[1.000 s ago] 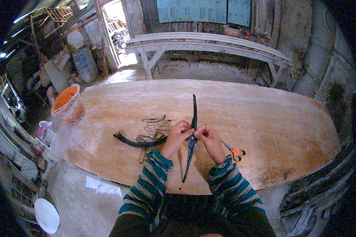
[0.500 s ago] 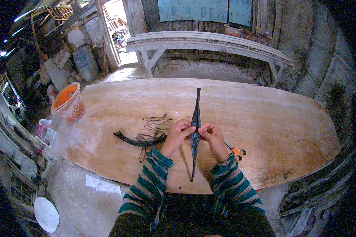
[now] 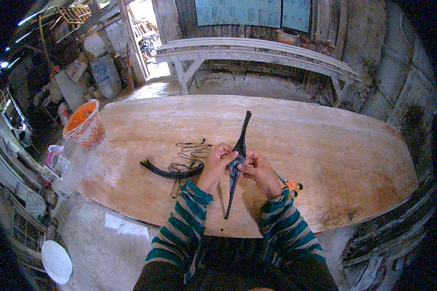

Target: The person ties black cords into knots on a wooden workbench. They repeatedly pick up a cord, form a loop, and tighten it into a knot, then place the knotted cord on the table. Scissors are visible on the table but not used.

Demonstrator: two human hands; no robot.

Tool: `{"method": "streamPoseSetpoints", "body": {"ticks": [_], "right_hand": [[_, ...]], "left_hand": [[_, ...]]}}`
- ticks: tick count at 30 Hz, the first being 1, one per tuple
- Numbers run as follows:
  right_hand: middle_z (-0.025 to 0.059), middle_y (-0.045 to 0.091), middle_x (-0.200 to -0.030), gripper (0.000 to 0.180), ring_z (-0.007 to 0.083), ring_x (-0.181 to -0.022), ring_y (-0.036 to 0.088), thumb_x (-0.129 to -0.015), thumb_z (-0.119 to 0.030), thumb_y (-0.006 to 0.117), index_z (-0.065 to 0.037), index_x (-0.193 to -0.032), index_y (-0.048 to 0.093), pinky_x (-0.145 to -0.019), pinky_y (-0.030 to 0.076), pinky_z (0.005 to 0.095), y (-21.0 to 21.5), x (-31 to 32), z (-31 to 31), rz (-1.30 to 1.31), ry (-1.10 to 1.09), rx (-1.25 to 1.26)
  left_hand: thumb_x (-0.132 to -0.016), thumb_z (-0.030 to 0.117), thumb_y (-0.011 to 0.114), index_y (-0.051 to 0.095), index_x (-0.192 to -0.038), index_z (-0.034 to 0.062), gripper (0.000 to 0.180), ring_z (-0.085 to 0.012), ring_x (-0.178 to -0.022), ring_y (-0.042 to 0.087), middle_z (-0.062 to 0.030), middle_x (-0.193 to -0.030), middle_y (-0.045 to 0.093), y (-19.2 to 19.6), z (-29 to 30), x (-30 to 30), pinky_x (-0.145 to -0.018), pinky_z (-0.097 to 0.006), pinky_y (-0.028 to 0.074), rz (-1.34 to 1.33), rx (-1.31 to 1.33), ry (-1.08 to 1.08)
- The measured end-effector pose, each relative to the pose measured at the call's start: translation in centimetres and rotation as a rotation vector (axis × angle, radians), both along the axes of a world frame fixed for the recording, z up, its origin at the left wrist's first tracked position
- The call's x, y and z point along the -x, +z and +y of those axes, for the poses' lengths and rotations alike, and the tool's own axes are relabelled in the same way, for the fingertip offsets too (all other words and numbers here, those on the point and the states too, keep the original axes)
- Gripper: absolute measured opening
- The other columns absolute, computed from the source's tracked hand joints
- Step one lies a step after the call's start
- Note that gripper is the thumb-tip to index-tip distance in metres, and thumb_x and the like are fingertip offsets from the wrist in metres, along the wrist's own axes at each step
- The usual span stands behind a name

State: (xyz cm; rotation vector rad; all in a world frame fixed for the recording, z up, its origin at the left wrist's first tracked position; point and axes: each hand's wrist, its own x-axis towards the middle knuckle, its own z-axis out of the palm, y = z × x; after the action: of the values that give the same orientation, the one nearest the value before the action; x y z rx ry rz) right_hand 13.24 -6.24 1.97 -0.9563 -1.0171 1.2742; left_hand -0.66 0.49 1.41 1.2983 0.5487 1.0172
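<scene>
Holding a long, narrow black strip of flexible material (image 3: 238, 160) upright above the broad, pale wooden desk (image 3: 325, 140), both hands meet at its middle. The left hand (image 3: 217, 160) closes its fingers on the strip from the 9 o'clock side, and the right hand (image 3: 258, 167) pinches it from the 3 o'clock side, fingertips of the 2 hands almost touching. From that grip the strip tapers to a point toward 12 o'clock and hangs to another point toward 6 o'clock, near the desk's front edge. Both forearms wear sleeves striped in teal and brown.

At 9 o'clock from the left hand, a curved bundle of thin black strips (image 3: 172, 170) lies flat on the desk, with a tangle of thin dark cords (image 3: 191, 148) just beside and partly over it. At 4 o'clock from the right hand, a pair of scissors with orange handles (image 3: 291, 184) rests on the desk, partly hidden by the wrist. At the desk's 9 o'clock end stands an orange plastic bucket (image 3: 84, 125). Beyond the desk at 12 o'clock is a grey wooden bench (image 3: 257, 51), and on the floor at 7 o'clock lies a white round lid (image 3: 56, 262).
</scene>
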Motion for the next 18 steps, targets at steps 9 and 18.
{"method": "streamPoseSetpoints", "body": {"ticks": [9, 18], "right_hand": [[-0.0017, 0.052, -0.076, 0.013, 0.0082, -0.068, 0.052, -0.078, -0.005, 0.059, -0.007, -0.088, 0.05, -0.063, 0.045, 0.0232, -0.8, -0.6, 0.5, -0.028, -0.174, -0.111], [-0.0018, 0.05, -0.071, 0.019, 0.0081, -0.063, 0.051, -0.076, -0.004, 0.061, -0.006, -0.091, 0.049, -0.054, 0.044, 0.0212, -0.8, -0.3, 0.4, -0.189, -0.302, -0.164]], "left_hand": [[-0.081, 0.017, 0.058, 0.046, -0.107, 0.0063, 0.03, -0.0098, -0.07, 0.056, -0.0009, -0.078, 0.057, 1.1, -0.8, -0.1, -0.053, -0.022, 0.046, 0.13, 0.047, -0.131], [-0.082, 0.012, 0.056, 0.044, -0.109, 0.0042, 0.031, -0.0117, -0.071, 0.057, -0.0027, -0.079, 0.056, -0.5, -0.1, -0.2, -0.054, -0.024, 0.047, 0.129, -0.049, -0.109]]}}
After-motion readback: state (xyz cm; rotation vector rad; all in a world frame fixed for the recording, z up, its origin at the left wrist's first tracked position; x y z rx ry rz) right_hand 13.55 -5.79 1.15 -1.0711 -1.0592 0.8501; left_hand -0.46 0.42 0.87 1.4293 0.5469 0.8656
